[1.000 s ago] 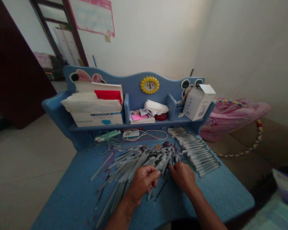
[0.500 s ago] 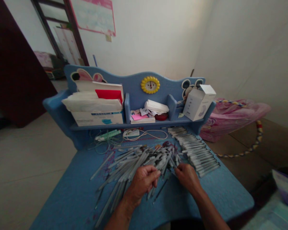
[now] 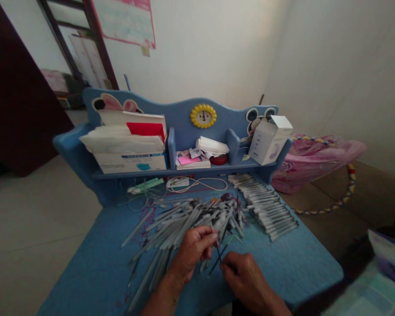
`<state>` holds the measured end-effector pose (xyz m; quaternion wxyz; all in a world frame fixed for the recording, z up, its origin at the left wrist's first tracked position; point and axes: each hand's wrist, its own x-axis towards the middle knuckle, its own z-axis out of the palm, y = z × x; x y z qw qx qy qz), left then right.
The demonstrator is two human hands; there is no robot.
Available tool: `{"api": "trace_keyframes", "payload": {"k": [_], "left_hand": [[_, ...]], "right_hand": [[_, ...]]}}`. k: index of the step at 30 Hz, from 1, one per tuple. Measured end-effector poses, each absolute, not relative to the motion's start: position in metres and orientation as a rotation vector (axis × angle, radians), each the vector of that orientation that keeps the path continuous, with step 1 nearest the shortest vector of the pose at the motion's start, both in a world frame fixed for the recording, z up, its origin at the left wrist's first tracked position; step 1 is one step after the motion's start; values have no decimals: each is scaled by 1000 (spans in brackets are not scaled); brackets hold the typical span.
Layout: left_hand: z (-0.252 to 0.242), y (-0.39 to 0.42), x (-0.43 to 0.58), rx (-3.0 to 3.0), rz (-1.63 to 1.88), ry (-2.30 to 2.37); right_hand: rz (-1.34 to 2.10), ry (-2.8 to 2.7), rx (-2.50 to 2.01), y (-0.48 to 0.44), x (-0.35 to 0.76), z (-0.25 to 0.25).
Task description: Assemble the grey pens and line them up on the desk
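Observation:
My left hand is closed in a pinch over the front of a loose pile of slim translucent tubes, which look like pen parts. A thin dark rod, resembling a pen refill, runs from its fingertips down to my right hand. The right fingers are curled and pinch the rod's lower end, near the front edge of the desk. Another dark rod lies on the desktop just under the hands. To the right, many similar tubes with dark ends lie side by side in a neat slanting row.
The blue desk has a raised back shelf bearing a mask box, papers and a white carton. A looped white cable lies below it. Beyond the right side are a pink bag and a hoop.
My right hand has come from the right side of the pile toward me and left, and now grips the dark rod's lower end. My left hand has barely moved.

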<state>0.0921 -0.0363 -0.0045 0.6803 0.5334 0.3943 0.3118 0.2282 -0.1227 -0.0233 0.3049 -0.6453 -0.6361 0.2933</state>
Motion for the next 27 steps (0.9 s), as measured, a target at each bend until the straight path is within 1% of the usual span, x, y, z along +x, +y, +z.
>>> {"api": "trace_keyframes", "payload": {"k": [5,7,13,17,22,27], "left_hand": [[-4,-35,90,1163,752,886],[-6,-33,89,1148,781,896],[-9,-30,87,1123,805,924],[-10,-31,87,1143,792,927],[-6,-31,87,1117,813,933],[-5,-32,86,1107,824,938]], "right_hand": [[835,-1654,-1650,-119,230,-21],[793,-1626,-1697,-114,240,-24],[365,-1592,-2276,-88,276,-28],[228,-1685,-2507,-76,279,-27],[182,-1716,-2575,-75,275,-29],[115,-1583,-2487,-85,282,-33]]}}
